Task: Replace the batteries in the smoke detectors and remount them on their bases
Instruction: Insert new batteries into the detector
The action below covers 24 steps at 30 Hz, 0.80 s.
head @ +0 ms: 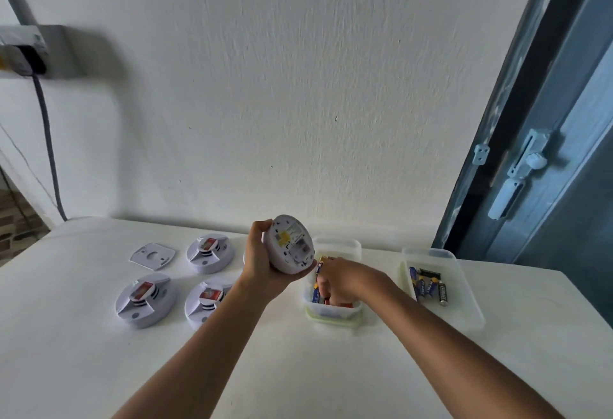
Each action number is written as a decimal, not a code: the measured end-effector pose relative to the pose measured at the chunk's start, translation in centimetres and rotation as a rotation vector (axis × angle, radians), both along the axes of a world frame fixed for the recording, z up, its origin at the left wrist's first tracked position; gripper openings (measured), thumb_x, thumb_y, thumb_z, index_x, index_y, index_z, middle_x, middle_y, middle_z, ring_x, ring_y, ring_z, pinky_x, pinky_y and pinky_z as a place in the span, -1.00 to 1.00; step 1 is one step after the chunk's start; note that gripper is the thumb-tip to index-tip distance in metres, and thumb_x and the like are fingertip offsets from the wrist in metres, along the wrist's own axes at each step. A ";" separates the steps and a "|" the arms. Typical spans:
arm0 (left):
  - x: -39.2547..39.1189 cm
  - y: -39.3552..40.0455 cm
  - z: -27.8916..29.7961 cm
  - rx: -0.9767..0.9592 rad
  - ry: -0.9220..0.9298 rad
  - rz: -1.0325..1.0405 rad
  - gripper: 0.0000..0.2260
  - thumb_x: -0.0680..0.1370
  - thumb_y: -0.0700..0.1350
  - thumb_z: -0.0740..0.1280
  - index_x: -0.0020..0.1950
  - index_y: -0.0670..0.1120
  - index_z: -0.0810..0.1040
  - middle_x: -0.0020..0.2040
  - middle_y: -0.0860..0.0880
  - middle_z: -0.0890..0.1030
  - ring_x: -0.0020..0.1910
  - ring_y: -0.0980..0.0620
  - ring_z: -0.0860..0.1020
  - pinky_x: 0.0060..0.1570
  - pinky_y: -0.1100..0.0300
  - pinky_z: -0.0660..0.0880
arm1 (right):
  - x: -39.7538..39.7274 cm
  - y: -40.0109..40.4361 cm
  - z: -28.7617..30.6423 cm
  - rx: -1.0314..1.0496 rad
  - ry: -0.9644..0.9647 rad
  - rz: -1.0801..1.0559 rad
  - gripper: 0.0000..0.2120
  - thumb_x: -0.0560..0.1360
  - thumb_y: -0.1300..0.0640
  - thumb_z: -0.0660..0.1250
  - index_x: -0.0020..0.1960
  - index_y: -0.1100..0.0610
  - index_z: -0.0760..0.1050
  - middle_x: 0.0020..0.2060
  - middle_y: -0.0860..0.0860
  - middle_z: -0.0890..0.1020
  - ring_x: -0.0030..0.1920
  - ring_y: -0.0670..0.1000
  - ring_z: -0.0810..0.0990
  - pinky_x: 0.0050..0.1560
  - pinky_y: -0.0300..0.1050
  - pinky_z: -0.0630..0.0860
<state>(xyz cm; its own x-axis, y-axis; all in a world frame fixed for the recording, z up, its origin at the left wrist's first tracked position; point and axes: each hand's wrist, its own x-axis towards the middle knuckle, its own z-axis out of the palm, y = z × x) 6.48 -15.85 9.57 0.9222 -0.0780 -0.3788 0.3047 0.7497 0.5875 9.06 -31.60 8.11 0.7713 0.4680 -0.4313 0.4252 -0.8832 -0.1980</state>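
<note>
Counts first. I see four round white plastic smoke detectors in total. Three sit face-up on the white table [99, 369] at my 10 o'clock: rear one [210, 253], front-left one [146, 300], front-right one [207, 302], the last partly hidden by my left forearm. Each has a red-and-white label on its centre hub. The fourth, held smoke detector [292, 244], is off the table at 12 o'clock, tilted, underside with its stickers toward me.

One flat white square mounting plate [153, 255] lies at 10 o'clock, just left of the rear detector.

My left hand [262, 261] grips the held detector, palm under its rim, thumb over the top edge.

Two clear plastic tubs. The near tub with a green-edged rim [333, 314] is at 12–1 o'clock; it holds blue batteries and something red, count unreadable under my hand. My right hand [345, 281] is inside it, fingers curled around a blue and gold battery [319, 267] that sticks up just beside the held detector's lower edge.

The far tub [464, 289], at 2 o'clock, is apart from the first. It holds loose blue and black cylindrical batteries [429, 285], roughly five; the exact number is unclear.
</note>
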 end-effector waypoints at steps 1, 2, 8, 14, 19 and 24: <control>0.1 0.2 -0.1 0.000 0.005 -0.005 -0.58 0.50 0.11 0.24 0.26 -0.08 0.54 0.28 -0.24 0.51 0.28 -0.28 0.46 0.05 -0.22 0.51 | 0.1 0.1 -0.1 -0.016 -0.019 0.003 -0.76 0.42 0.31 0.30 0.05 0.16 0.61 0.02 0.07 0.64 0.02 0.12 0.61 -0.03 -0.07 0.56; 0.3 0.4 -0.3 -0.002 0.014 -0.004 -0.55 0.47 0.10 0.27 0.28 -0.09 0.54 0.29 -0.24 0.51 0.28 -0.29 0.46 0.03 -0.24 0.52 | 0.1 0.3 -0.2 -0.025 -0.036 0.002 -0.77 0.42 0.31 0.30 0.04 0.17 0.61 0.02 0.08 0.64 0.02 0.12 0.61 -0.04 -0.07 0.55; 0.8 0.5 -0.5 -0.015 0.034 -0.023 -0.45 0.40 0.10 0.35 0.34 -0.10 0.52 0.32 -0.25 0.50 0.28 -0.30 0.46 0.07 -0.28 0.51 | 0.0 0.1 0.2 0.156 -0.095 -0.081 -0.76 0.46 0.32 0.28 0.03 0.12 0.64 -0.04 -0.01 0.66 -0.08 0.00 0.59 -0.16 -0.25 0.45; 0.5 0.4 -0.2 -0.068 -0.004 -0.050 -0.59 0.51 0.11 0.22 0.22 -0.10 0.55 0.25 -0.25 0.51 0.32 -0.27 0.43 0.28 -0.26 0.38 | -0.4 -0.8 2.2 1.170 -0.095 -0.691 -0.90 0.44 0.33 0.41 -0.10 0.17 0.61 -0.28 0.05 0.69 -0.30 -0.01 0.67 -0.28 -0.17 0.53; 0.2 0.0 0.2 -0.139 -0.057 -0.054 -0.61 0.48 0.11 0.23 0.16 -0.11 0.56 0.19 -0.26 0.52 0.25 -0.26 0.46 0.30 -0.23 0.36 | -1.3 -0.5 4.3 1.572 0.240 -0.819 -0.89 0.47 0.39 0.36 -0.02 0.26 0.58 -0.24 0.18 0.68 -0.25 0.13 0.68 -0.29 -0.11 0.57; 0.0 -0.1 1.0 -0.160 -0.093 -0.095 -0.57 0.49 0.12 0.21 0.18 -0.14 0.55 0.15 -0.27 0.53 0.15 -0.26 0.48 0.27 -0.20 0.35 | -1.8 -0.4 4.8 1.627 0.324 -0.742 -0.84 0.55 0.39 0.23 0.02 0.24 0.55 -0.29 0.10 0.61 -0.24 0.18 0.65 -0.28 -0.01 0.63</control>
